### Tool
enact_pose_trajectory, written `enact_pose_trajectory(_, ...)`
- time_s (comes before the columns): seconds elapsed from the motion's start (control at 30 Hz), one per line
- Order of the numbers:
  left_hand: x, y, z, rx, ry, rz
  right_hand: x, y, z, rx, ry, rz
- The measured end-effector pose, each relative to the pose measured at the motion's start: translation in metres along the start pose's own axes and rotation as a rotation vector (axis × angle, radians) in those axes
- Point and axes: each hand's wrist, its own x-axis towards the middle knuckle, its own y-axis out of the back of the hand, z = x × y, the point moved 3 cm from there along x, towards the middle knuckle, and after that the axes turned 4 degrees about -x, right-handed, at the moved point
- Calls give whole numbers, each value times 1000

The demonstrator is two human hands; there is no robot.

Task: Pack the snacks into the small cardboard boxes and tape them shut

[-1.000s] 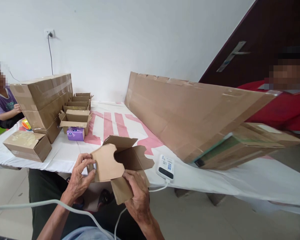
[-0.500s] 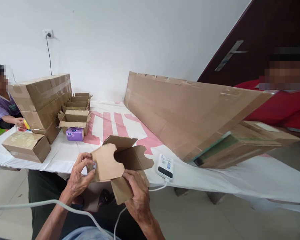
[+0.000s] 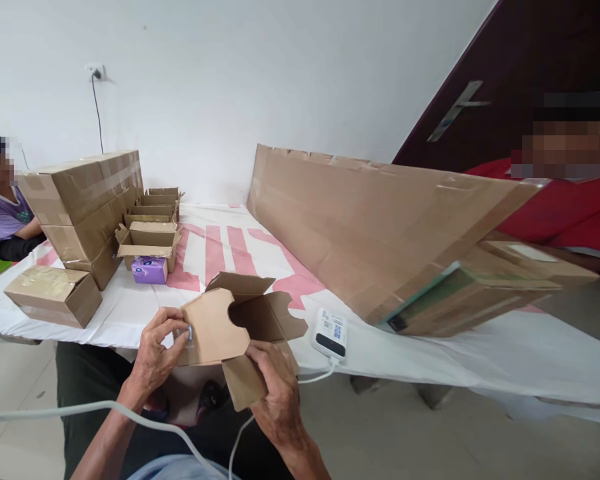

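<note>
A small cardboard box [image 3: 261,319] with its flaps spread open is tilted over the near table edge. My right hand [image 3: 276,387] grips its near side, the thumb on top by a flap that hangs down. At the left edge of the wide flap, my left hand [image 3: 163,353] is closed, finger and thumb pinching a small blue-and-white piece [image 3: 190,333]. Clear tape seems to lie on the cardboard just beside those fingertips. Whether the piece is stuck to the box I cannot tell. The box's bottom is hidden.
A white device [image 3: 330,331] with a cable lies right of the box. A purple tissue pack [image 3: 150,270] sits by open cartons [image 3: 153,237] and stacked closed boxes [image 3: 90,200]. A tall cardboard panel [image 3: 370,227] stands at right. People sit on both sides.
My left fingertips have shifted slightly at the flap edge; the right hand and box stay put. At far left, the other person's hand and a yellow item have gone from sight behind the boxes.
</note>
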Motion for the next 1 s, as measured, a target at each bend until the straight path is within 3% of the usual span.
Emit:
enact_pose_trajectory(0.43, -3, -7, -2, -40, 26, 13, 2, 5, -1, 7, 3, 17)
enact_pose_trajectory(0.8, 22, 3, 1, 5, -112, -201, 1, 9, 4, 30, -56, 0)
enact_pose_trajectory(1.0, 29, 1, -2, 58, -145, -224, 6, 13, 8, 55, -59, -10)
